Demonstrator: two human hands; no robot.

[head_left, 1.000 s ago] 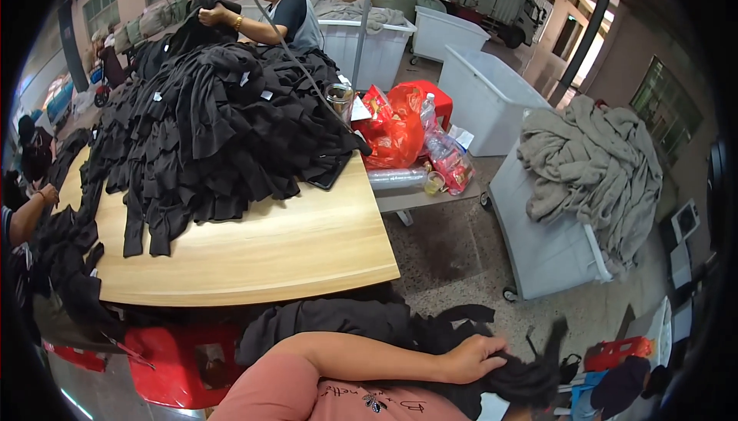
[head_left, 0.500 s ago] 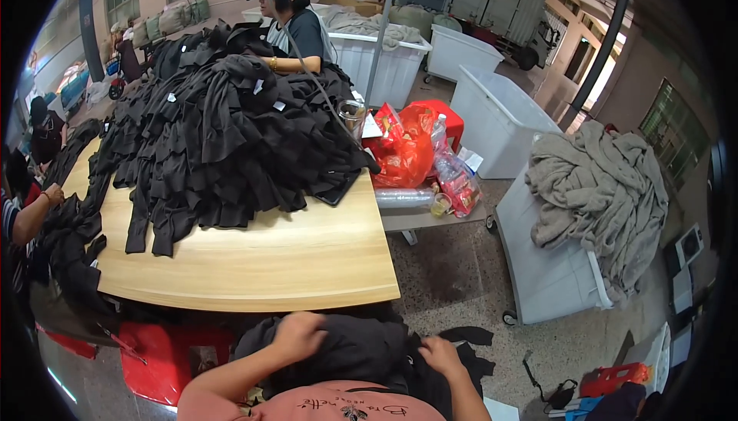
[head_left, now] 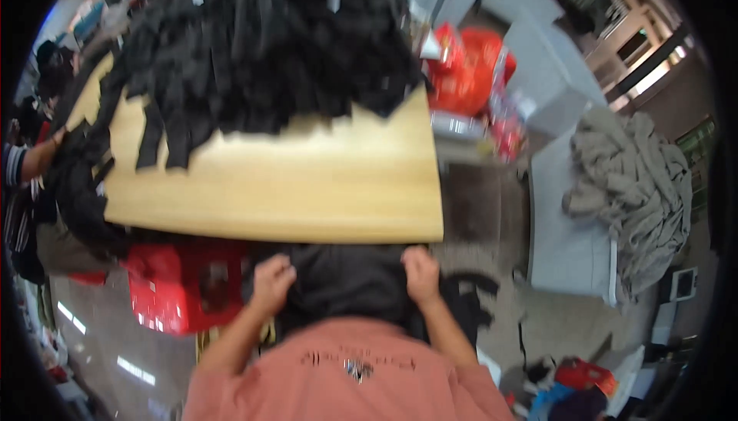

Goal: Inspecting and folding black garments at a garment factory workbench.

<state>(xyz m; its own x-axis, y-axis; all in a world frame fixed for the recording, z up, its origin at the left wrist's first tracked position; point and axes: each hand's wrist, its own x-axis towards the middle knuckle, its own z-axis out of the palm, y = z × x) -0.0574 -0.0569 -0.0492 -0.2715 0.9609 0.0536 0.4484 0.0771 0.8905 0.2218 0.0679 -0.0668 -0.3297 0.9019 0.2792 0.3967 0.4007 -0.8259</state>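
A dark garment (head_left: pixel 350 282) lies across my lap, just below the near edge of the wooden table (head_left: pixel 277 209). At its left side my left hand (head_left: pixel 273 282) is closed, with the cloth's edge at the fingers. My right hand (head_left: pixel 422 273) is likewise curled shut at the upper right edge of the same cloth. Motion blur softens the fingertips. More dark cloth (head_left: pixel 470 298) hangs to the right of my right forearm. Across the far half of the table spreads a big heap of dark garments (head_left: pixel 261 52), with small white labels showing.
A red plastic stool (head_left: pixel 165 290) stands under the table at left. Another person's hand (head_left: pixel 54 144) touches garments at the far left. On the right are a red plastic bag (head_left: pixel 469 75), a wheeled white bin (head_left: pixel 569 221) and grey cloth (head_left: pixel 630 190) spilling over it.
The view has tipped downward, so the table and heap sit higher and the person across is mostly cut off. My hands have moved to either side of the lap garment, the left one lower.
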